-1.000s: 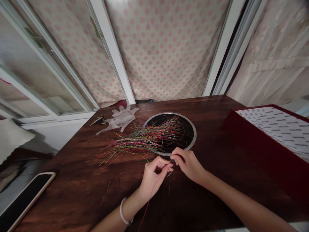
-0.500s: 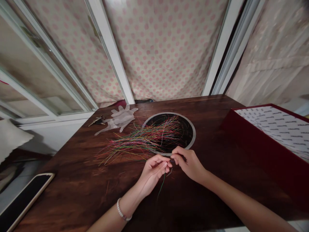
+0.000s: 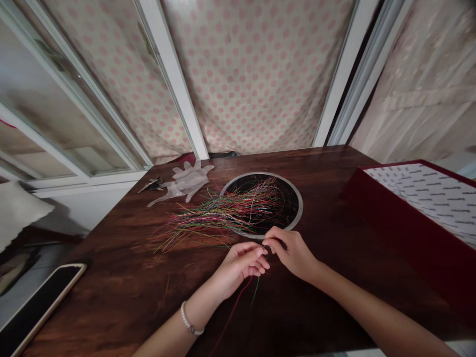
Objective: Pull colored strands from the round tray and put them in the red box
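My left hand (image 3: 240,267), with a beaded bracelet on the wrist, is closed in a pinch in front of the wire pile. Below its fingers hang a thin red wire (image 3: 233,310) and a shorter green wire (image 3: 255,291). Beside it, my right hand (image 3: 293,252) pinches with thumb and forefinger close to the left fingertips. What lies between the right fingertips is too small to make out. Just beyond both hands spreads a loose bundle of thin coloured wires (image 3: 223,213), lying partly over a round black panel with a grey rim (image 3: 299,210).
On the dark wooden table (image 3: 122,297), a clear plastic glove (image 3: 189,181) and keys (image 3: 150,184) lie at the back left. A phone (image 3: 40,307) is at the left edge. A large dark red box (image 3: 394,233) with a white patterned inside stands on the right.
A red wire now trails below my left hand along with the green one. The left fingers have shifted slightly, and the right hand has stayed nearly still.
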Available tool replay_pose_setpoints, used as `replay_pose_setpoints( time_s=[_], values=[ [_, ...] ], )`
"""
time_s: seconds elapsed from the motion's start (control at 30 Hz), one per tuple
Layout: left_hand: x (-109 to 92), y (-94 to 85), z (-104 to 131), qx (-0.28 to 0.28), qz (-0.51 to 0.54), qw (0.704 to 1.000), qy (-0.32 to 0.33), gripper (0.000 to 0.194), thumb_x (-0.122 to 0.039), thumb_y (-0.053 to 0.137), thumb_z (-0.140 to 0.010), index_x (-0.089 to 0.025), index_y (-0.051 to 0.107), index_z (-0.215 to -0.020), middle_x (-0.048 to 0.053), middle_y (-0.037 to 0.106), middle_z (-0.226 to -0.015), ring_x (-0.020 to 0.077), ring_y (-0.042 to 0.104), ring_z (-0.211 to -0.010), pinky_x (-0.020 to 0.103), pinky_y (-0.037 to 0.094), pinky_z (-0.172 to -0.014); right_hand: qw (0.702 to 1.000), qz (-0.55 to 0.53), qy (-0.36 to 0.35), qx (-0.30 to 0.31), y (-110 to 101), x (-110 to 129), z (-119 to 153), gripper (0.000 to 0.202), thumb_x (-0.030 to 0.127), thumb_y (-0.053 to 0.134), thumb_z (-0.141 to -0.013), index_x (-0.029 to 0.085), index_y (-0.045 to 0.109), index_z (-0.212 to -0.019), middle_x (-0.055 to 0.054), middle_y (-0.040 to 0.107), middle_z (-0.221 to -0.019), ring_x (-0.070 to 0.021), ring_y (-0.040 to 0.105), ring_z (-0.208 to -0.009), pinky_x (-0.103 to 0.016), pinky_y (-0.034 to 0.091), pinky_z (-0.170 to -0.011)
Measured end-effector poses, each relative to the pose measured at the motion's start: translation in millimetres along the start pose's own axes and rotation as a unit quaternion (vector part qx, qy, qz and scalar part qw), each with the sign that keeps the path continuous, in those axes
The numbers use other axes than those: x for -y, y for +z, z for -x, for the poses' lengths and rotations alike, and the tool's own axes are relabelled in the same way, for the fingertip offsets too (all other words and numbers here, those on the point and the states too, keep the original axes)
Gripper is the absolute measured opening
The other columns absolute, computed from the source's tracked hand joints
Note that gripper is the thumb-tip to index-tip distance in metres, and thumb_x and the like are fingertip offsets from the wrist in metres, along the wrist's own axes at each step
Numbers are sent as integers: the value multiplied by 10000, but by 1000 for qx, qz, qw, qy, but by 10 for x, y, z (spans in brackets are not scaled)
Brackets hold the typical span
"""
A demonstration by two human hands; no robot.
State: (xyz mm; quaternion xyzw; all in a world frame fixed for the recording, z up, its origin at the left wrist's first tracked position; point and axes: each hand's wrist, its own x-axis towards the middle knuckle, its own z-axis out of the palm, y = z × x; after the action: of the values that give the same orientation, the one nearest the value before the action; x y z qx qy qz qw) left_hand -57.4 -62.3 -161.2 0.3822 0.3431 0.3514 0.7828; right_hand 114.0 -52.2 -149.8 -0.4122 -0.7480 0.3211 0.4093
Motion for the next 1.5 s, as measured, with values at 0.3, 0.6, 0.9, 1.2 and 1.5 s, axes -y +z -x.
replay_pose_setpoints(
  time_s=[0.3,0.6,0.9,1.2,1.5],
  values=[
    [19,-1,5,-3,-20,1000,0,218,-313,686,-746,-110,672,-825,46,659,-634,60,567,-511,147,450,-534,1000,7,7,9,-4,6,-4,183,178,460,-865,177,523,-693,27,522,-588,-89,463,-529,-195,348,-522],
    [-35,51,24,-13,-130,991,31,221,-336,682,-733,-116,662,-729,32,644,-551,94,564,-483,189,428,-508,999,12,-2,33,-26,8,-13,192,185,493,-854,173,522,-665,34,498,-582,-82,438,-526,-203,334,-527],
    [-16,24,16,-91,-66,990,83,158,-294,691,-738,-137,698,-755,64,705,-767,119,619,-723,187,439,-642,941,-302,152,28,27,-43,-85,294,466,502,-837,181,458,-891,27,563,-634,-96,527,-516,-214,399,-481],
    [-54,-38,-45,-207,66,968,128,223,-268,765,-646,-141,727,-825,8,652,-668,55,559,-597,122,451,-564,809,-437,313,239,230,-72,44,504,618,446,-819,134,522,-938,-56,640,-738,-146,641,-625,-291,470,-633],
    [-42,-41,-64,-183,97,972,112,194,-242,752,-671,-138,717,-831,50,727,-834,61,637,-654,117,507,-624,761,-541,277,227,223,-153,41,311,433,510,-873,131,580,-901,91,370,-488,-8,149,-354,-155,125,-361]
  ],
)
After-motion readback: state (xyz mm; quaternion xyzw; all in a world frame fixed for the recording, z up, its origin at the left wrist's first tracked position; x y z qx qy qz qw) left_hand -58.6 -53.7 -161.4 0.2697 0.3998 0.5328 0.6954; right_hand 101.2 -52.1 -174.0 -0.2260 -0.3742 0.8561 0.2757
